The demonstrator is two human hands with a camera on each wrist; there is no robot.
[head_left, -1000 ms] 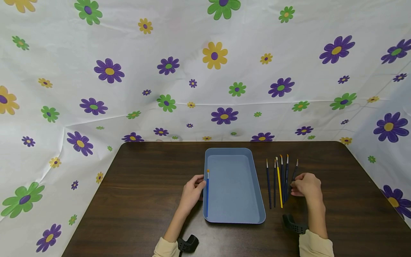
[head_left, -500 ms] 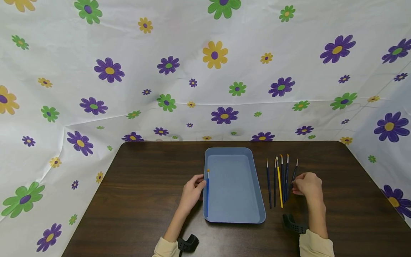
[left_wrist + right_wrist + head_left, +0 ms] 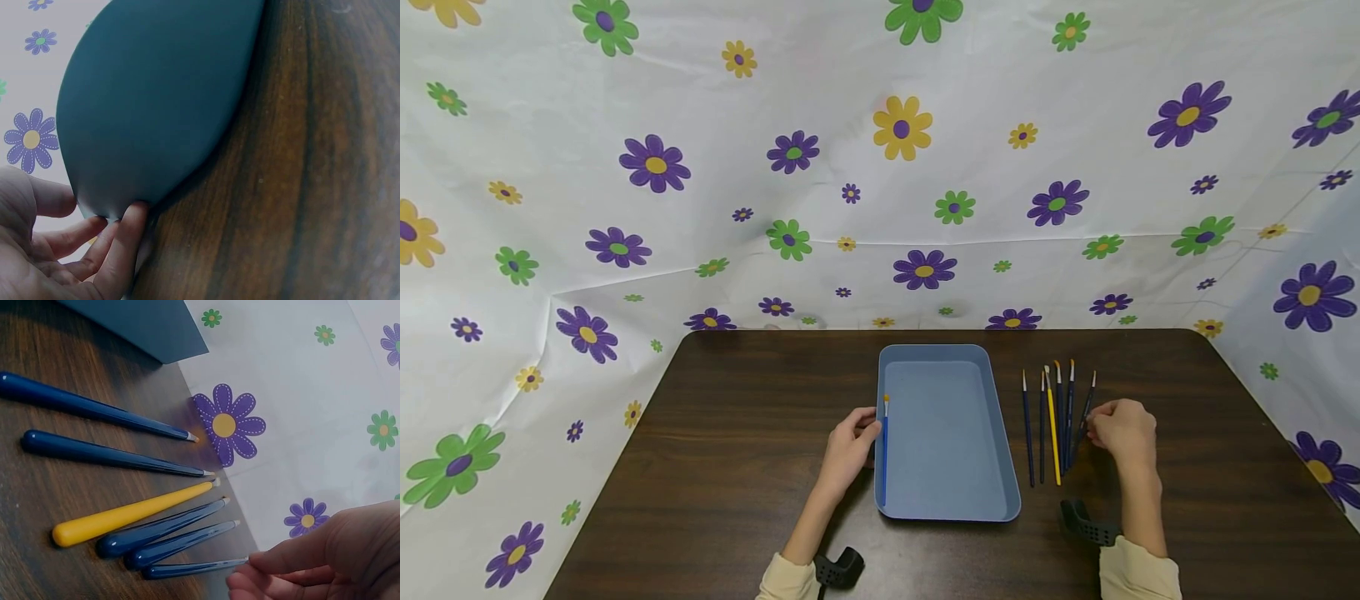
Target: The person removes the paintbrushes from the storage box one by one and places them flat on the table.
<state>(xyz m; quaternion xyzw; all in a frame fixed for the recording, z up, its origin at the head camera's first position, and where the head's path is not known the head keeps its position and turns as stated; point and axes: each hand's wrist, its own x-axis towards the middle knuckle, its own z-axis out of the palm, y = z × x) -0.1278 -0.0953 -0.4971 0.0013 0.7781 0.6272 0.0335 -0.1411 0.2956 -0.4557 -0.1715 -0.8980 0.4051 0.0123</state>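
A blue-grey tray (image 3: 936, 433) lies on the table with a blue paintbrush (image 3: 885, 450) along its left inner side. My left hand (image 3: 850, 454) holds the tray's left rim; in the left wrist view its fingers (image 3: 128, 240) press the outer wall and the thumb is at the edge. Right of the tray, several paintbrushes lie roughly side by side: dark blue ones and a yellow one (image 3: 1054, 437). My right hand (image 3: 1126, 433) is at the rightmost dark blue paintbrush (image 3: 187, 569), pinching it near the bristle end between thumb and fingers; the hand hides the bristles in the right wrist view.
The dark wooden table (image 3: 737, 467) ends at a white flower-print sheet (image 3: 820, 192) that rises behind it and at the sides. A dark blue paintbrush (image 3: 1027, 433) lies close to the tray's right wall. Black wrist mounts (image 3: 841, 569) sit on both forearms.
My right hand has shifted slightly right and away from me along the rightmost paintbrush, which stays nearly in place. The left hand and the tray have not moved.
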